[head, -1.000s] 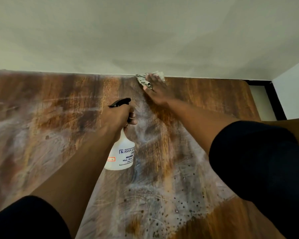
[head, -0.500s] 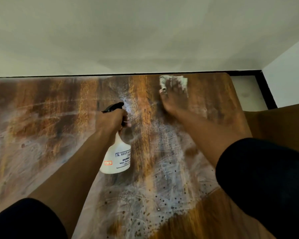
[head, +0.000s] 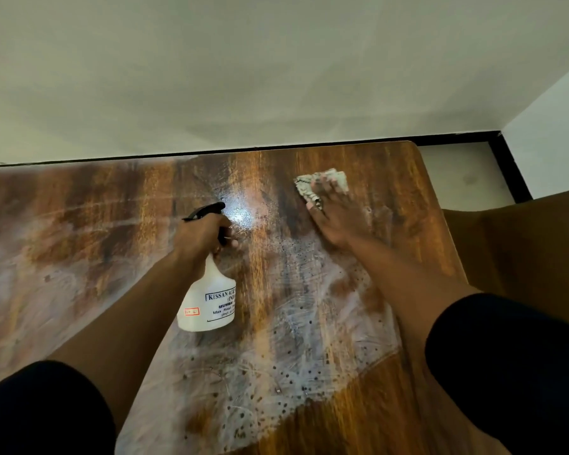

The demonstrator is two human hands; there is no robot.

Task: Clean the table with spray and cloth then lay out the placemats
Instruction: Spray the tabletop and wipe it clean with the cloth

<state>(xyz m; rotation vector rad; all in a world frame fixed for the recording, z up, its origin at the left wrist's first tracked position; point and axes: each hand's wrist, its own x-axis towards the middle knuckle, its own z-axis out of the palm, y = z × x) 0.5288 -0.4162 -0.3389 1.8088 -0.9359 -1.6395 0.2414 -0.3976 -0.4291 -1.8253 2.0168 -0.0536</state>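
Pressing the cloth (head: 322, 185) flat near the table's (head: 418, 244) far right corner, the right hand (head: 337, 221) keeps its grip wide, fingers spread on top. The left hand (head: 201, 236) has its grip wrapped round the spray bottle (head: 207, 303), held above the wet, streaky middle. A hard sweep could likely push the cloth off the nearby edge, or leave smears

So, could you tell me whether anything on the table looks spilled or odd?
Nothing looks damaged. The wooden table carries whitish, speckled smears of cleaning spray, not yet wiped away; the right hand presses the cloth near the far edge.
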